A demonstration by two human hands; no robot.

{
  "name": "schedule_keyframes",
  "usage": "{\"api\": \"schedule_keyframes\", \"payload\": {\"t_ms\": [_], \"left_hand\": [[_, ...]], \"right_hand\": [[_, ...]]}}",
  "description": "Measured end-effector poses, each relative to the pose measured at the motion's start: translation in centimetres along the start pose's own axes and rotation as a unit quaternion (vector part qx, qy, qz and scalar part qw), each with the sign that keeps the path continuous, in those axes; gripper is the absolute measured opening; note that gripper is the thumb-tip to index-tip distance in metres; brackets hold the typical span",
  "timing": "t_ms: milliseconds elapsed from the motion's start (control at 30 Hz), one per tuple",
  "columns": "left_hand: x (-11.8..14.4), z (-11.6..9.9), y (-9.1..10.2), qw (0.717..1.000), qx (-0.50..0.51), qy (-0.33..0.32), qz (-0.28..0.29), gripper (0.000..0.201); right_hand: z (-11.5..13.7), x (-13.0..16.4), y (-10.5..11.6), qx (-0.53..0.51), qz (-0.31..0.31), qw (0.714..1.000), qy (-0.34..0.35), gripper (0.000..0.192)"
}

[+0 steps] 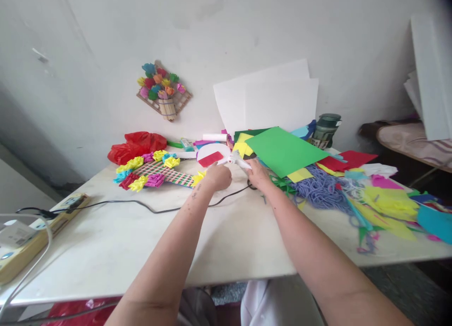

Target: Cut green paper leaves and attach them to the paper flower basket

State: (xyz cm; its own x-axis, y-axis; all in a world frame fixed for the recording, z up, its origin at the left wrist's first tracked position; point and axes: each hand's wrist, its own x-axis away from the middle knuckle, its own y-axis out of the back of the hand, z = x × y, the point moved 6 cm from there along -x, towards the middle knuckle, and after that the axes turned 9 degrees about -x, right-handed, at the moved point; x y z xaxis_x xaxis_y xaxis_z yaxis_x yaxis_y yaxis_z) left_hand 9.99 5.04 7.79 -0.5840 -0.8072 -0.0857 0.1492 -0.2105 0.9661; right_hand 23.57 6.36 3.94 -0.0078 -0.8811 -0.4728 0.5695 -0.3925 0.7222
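My left hand (218, 176) is closed, its fingers at the left arm of a white branched tool (231, 159). On the other side, my right hand (259, 174) is wrapped round the tool's right arm. A black cord (148, 207) runs from the left to just below my right hand; its join with the tool is hidden. Behind my left hand, a red paper piece (211, 159) rests on a white round disc (221, 150). To the left lies a curved woven piece (165, 172) edged with yellow, pink, blue and red paper flowers.
A power strip (45, 229) stands at the table's left edge. Green paper (286, 151), purple-blue yarn (319, 189) and coloured scraps crowd the right side. A red plastic bag (137, 146), white boards (278, 100) and a dark bottle (326, 129) are along the wall.
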Motion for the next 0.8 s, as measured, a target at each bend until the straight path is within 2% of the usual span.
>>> {"api": "schedule_keyframes", "payload": {"t_ms": [100, 200, 300, 400, 533, 667, 800], "left_hand": [[0.6, 2.1, 0.8, 0.989, 0.054, 0.113, -0.085, 0.025], [0.9, 2.9, 0.8, 0.976, 0.079, 0.162, -0.125, 0.027], [0.7, 1.7, 0.1, 0.978, 0.087, 0.141, -0.124, 0.028], [0.2, -0.7, -0.4, 0.984, 0.104, 0.072, -0.127, 0.029], [-0.5, -3.5, -1.0, 0.992, 0.064, 0.011, -0.112, 0.040], [-1.2, -4.3, -1.6, 0.995, 0.025, 0.014, -0.100, 0.033], [-1.6, -4.5, -2.2, 0.994, 0.014, 0.004, -0.106, 0.026]], "right_hand": [[0.6, 0.3, 0.3, 0.019, 0.063, 0.998, 0.013, 0.035], [0.7, 0.6, 0.3, 0.040, 0.107, 0.993, -0.003, 0.032], [0.9, 0.7, 0.2, 0.064, 0.108, 0.992, -0.011, 0.032], [1.1, 0.6, 0.2, 0.079, 0.102, 0.992, -0.009, 0.030], [1.3, 0.5, 0.2, 0.077, 0.099, 0.992, -0.017, 0.025], [1.0, 0.3, 0.4, 0.031, 0.104, 0.994, -0.026, 0.023], [-0.3, -0.1, 0.3, -0.050, 0.145, 0.988, -0.029, 0.018]]}}
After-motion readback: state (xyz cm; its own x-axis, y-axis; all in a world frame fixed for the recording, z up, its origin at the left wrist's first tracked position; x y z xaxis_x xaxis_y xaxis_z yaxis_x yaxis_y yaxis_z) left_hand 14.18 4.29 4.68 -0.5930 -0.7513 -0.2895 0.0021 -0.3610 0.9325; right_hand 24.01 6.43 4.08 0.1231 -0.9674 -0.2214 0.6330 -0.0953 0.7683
